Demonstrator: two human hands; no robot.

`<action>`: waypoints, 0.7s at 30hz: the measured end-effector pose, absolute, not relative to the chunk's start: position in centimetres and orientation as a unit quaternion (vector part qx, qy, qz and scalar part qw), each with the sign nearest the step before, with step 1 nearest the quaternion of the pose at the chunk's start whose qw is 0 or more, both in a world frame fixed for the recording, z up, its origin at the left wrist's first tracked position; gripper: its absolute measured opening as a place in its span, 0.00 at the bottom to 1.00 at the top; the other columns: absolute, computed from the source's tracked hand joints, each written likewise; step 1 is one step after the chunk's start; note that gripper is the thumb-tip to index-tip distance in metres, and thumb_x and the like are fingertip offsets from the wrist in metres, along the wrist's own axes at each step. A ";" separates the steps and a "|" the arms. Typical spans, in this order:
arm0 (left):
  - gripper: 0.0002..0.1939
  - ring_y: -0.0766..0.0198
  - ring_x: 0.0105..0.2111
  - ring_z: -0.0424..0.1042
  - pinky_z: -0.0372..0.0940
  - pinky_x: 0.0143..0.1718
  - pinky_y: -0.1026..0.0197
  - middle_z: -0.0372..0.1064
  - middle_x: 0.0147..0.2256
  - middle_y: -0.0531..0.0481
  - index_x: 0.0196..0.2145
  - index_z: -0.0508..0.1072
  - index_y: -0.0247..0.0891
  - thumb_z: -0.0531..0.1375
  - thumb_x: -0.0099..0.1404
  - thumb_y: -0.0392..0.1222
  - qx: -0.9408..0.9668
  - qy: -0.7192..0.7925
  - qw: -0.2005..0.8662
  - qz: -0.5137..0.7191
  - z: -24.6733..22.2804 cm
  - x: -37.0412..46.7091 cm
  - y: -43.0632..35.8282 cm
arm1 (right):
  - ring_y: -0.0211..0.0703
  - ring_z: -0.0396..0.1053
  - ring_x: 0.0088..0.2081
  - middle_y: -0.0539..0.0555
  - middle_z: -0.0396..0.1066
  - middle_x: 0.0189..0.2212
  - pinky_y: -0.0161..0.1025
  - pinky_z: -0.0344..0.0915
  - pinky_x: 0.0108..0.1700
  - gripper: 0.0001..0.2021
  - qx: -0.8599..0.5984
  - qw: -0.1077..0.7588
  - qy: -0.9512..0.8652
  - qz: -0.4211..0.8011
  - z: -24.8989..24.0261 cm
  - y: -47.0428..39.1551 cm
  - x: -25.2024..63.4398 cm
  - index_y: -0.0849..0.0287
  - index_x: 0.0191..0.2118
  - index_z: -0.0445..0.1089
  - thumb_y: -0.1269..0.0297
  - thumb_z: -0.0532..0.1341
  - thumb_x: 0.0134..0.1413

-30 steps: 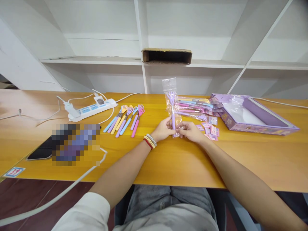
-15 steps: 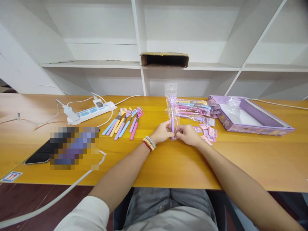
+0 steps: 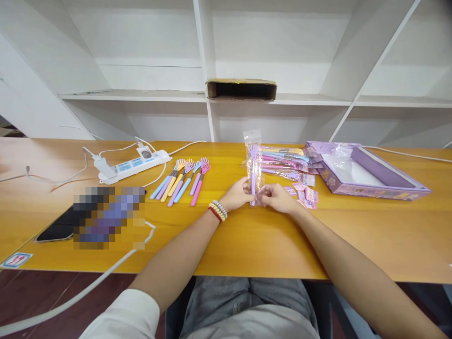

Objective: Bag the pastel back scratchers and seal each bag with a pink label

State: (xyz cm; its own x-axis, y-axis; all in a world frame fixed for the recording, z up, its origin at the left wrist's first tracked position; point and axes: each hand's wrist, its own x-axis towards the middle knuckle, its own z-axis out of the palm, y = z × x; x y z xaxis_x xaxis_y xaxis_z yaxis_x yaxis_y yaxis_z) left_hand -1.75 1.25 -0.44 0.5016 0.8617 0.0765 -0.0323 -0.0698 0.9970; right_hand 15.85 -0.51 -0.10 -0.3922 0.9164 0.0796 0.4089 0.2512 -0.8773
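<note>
Purple claw stick [image 3: 253, 176] in clear bag [image 3: 252, 137], ctr of frame, standing approx. upright in pic, btwn both hands.
I see L hand [image 3: 239, 194] fingers gripping stick's lower handle, can't tell if thru plastic; R hand [image 3: 277, 198] fingers pinching bag's lower R edge. Bagged sticks [image 3: 282, 164] just R, small cards [image 3: 310, 194] below 'em, purple box [image 3: 381, 192] at R of frame. Loose claw sticks [image 3: 181, 182] ctr-left, power strip [image 3: 137, 164] farther L.

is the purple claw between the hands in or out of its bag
In: the clear bag extends above the claw and shows along both its sides.
</note>
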 end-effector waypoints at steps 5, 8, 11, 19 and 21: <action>0.25 0.69 0.27 0.69 0.63 0.28 0.66 0.67 0.30 0.50 0.42 0.62 0.32 0.63 0.45 0.28 0.639 0.332 0.593 0.360 -0.5 -1.8 1.3 | 0.34 0.62 0.20 0.48 0.67 0.18 0.31 0.58 0.24 0.06 -0.453 0.307 -0.742 0.388 0.1 -0.6 15.7 0.62 0.25 0.68 0.66 0.56 0.43; 0.26 0.69 0.27 0.69 0.64 0.28 0.66 0.67 0.30 0.50 0.43 0.62 0.33 0.63 0.45 0.28 0.634 0.331 0.599 0.360 -0.5 -1.8 1.3 | 0.34 0.63 0.20 0.48 0.68 0.18 0.32 0.59 0.25 0.07 -0.447 0.300 -0.743 0.398 0.1 -0.6 15.9 0.62 0.26 0.70 0.69 0.55 0.42; 0.29 0.68 0.29 0.69 0.65 0.29 0.65 0.67 0.31 0.49 0.45 0.61 0.32 0.64 0.45 0.27 0.623 0.337 0.607 0.361 -0.6 -1.8 1.4 | 0.35 0.64 0.21 0.49 0.69 0.19 0.32 0.60 0.25 0.08 -0.447 0.303 -0.733 0.413 0.1 -0.5 16.0 0.61 0.26 0.70 0.71 0.54 0.40; 0.32 0.68 0.29 0.70 0.66 0.33 0.62 0.67 0.31 0.49 0.47 0.61 0.32 0.67 0.44 0.31 0.611 0.331 0.627 0.351 -0.4 -2.3 1.6 | 0.35 0.64 0.21 0.50 0.69 0.19 0.32 0.61 0.24 0.06 -0.432 0.315 -0.723 0.438 0.1 -0.4 16.1 0.62 0.27 0.69 0.65 0.59 0.43; 0.32 0.68 0.29 0.70 0.66 0.32 0.62 0.67 0.31 0.50 0.46 0.60 0.32 0.67 0.44 0.32 0.615 0.331 0.628 0.343 -0.3 -2.4 1.6 | 0.34 0.63 0.20 0.49 0.67 0.18 0.32 0.60 0.24 0.08 -0.432 0.313 -0.726 0.434 0.1 -0.4 16.1 0.62 0.26 0.68 0.62 0.60 0.44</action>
